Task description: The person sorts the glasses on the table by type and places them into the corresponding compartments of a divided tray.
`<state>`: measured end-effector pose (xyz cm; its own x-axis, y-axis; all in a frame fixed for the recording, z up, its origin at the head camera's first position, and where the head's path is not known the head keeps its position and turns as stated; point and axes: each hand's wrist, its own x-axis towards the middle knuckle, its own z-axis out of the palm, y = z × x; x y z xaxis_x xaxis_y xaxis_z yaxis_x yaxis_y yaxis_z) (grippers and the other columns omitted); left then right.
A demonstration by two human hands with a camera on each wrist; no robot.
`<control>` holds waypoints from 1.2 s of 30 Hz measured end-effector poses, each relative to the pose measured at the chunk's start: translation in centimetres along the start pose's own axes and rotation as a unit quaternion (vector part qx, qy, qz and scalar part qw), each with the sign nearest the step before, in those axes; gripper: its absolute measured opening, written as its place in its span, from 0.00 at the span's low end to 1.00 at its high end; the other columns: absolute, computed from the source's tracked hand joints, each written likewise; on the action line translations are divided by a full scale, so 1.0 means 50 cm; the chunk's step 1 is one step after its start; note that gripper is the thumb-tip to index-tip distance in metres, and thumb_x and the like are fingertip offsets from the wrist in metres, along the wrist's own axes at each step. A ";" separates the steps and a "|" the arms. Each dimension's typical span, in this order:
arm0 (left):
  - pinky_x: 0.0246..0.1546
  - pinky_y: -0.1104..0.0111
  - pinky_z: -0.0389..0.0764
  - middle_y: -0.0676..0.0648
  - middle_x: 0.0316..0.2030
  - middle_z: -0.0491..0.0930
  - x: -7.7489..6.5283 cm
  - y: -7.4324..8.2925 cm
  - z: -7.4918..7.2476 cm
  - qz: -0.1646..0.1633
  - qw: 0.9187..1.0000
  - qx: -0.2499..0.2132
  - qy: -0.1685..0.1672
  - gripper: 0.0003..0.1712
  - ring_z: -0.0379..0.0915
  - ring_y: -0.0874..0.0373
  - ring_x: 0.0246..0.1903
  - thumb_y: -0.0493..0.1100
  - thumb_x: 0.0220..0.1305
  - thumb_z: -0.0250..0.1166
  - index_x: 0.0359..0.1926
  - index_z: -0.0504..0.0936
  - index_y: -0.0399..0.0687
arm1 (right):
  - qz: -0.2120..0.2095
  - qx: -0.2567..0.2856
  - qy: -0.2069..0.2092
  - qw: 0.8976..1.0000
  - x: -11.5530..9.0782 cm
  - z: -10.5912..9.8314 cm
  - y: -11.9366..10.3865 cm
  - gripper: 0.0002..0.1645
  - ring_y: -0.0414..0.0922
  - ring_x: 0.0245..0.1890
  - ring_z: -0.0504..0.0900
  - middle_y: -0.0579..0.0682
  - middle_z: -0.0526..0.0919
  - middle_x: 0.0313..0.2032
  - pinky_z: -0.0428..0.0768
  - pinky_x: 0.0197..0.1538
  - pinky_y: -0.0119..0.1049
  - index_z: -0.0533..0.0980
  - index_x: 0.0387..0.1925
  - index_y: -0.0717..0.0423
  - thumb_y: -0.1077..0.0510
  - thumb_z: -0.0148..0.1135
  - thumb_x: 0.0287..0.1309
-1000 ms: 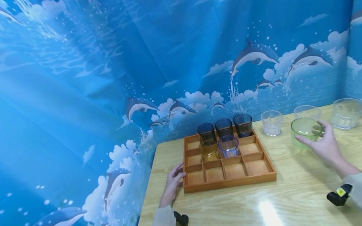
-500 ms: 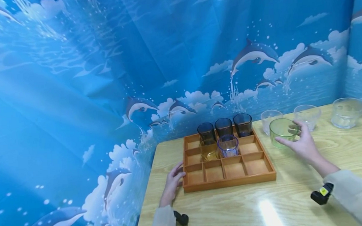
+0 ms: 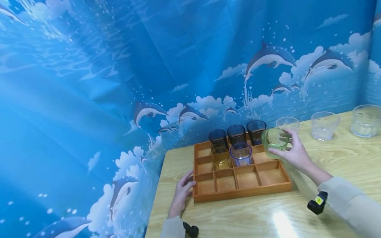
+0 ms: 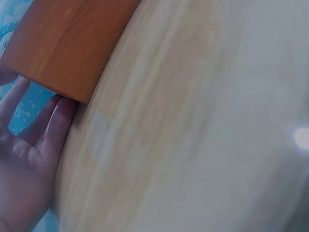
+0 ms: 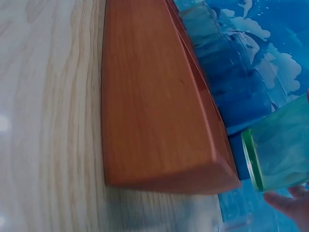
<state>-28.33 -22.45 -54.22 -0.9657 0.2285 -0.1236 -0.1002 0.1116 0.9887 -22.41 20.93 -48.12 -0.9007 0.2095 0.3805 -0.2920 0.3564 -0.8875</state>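
Your right hand [image 3: 296, 154] now holds the green glass [image 3: 272, 141] farther left in frame, within reach of bare compartments [image 3: 271, 173]. Your left hand [image 3: 181, 191], fingers loose, touches the tray [image 3: 241, 193].

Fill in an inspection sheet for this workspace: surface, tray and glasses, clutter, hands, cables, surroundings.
Surface: wood-grain table, with bright glare near the front.
Job's things: divided wooden tray holding three dark glasses in the back row, an amber glass and a blue-rimmed glass in the middle row; three clear glasses stand to its right; green glass held over its right side.
Clutter: nothing seen.
Hands: left hand touches the tray's left side; right hand grips the green glass.
Cables: nothing seen.
Surroundings: blue dolphin-print backdrop behind and left of the table.
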 end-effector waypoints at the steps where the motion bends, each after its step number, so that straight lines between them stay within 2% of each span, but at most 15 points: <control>1: 0.37 0.61 0.78 0.37 0.59 0.67 0.005 -0.005 0.000 -0.001 1.000 -0.001 0.000 0.29 0.71 0.52 0.48 0.40 0.63 0.58 0.65 0.66 0.49 | -0.001 0.004 -0.002 1.000 0.001 0.005 -0.001 0.56 0.61 0.54 0.63 0.65 0.60 0.58 0.67 0.46 0.50 0.46 0.70 0.59 0.57 0.71 0.48; 4: 0.38 0.61 0.78 0.39 0.59 0.68 0.010 -0.014 0.000 -0.001 1.000 -0.001 0.006 0.29 0.71 0.52 0.49 0.42 0.63 0.59 0.65 0.68 0.52 | 0.000 0.014 -0.010 1.000 0.004 0.020 -0.001 0.56 0.64 0.55 0.61 0.65 0.57 0.60 0.65 0.49 0.60 0.45 0.70 0.59 0.56 0.71 0.48; 8: 0.38 0.61 0.78 0.40 0.59 0.68 0.008 -0.019 -0.001 -0.001 1.000 0.006 0.016 0.28 0.71 0.52 0.49 0.42 0.62 0.60 0.64 0.69 0.55 | 0.005 0.027 -0.021 0.999 0.010 0.037 0.004 0.57 0.67 0.58 0.58 0.66 0.53 0.63 0.61 0.53 0.65 0.45 0.70 0.60 0.56 0.71 0.48; 13: 0.38 0.61 0.78 0.41 0.58 0.69 0.007 -0.020 -0.003 -0.004 1.000 0.006 0.021 0.28 0.71 0.52 0.49 0.43 0.61 0.60 0.63 0.70 0.57 | 0.009 0.016 -0.031 0.999 0.013 0.053 0.015 0.56 0.69 0.57 0.58 0.68 0.53 0.63 0.63 0.52 0.64 0.46 0.69 0.63 0.54 0.71 0.47; 18: 0.37 0.62 0.78 0.39 0.59 0.68 0.008 -0.021 -0.003 0.004 1.000 0.004 0.009 0.28 0.71 0.53 0.48 0.42 0.62 0.60 0.65 0.68 0.52 | 0.004 0.005 -0.035 0.999 0.012 0.061 0.031 0.57 0.67 0.55 0.62 0.70 0.56 0.60 0.67 0.51 0.62 0.47 0.68 0.66 0.56 0.73 0.45; 29: 0.37 0.62 0.78 0.38 0.59 0.67 0.007 -0.018 -0.004 0.008 1.000 0.004 0.004 0.29 0.71 0.52 0.48 0.42 0.63 0.59 0.65 0.67 0.51 | -0.030 -0.016 -0.033 0.999 0.008 0.064 0.068 0.54 0.66 0.58 0.60 0.70 0.58 0.61 0.60 0.55 0.63 0.52 0.65 0.70 0.59 0.74 0.43; 36: 0.36 0.63 0.78 0.39 0.58 0.68 0.008 -0.020 -0.003 0.011 1.000 0.010 0.008 0.29 0.71 0.52 0.48 0.43 0.62 0.60 0.64 0.68 0.53 | -0.022 -0.019 -0.037 0.999 0.003 0.061 0.080 0.54 0.68 0.57 0.60 0.71 0.59 0.61 0.60 0.56 0.63 0.52 0.66 0.69 0.58 0.73 0.43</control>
<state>-28.65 -22.60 -55.24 -0.9714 0.2154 -0.0998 -0.0736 0.1261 0.9893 -24.70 19.60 -52.39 -0.9088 0.1253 0.3980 -0.3214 0.3981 -0.8592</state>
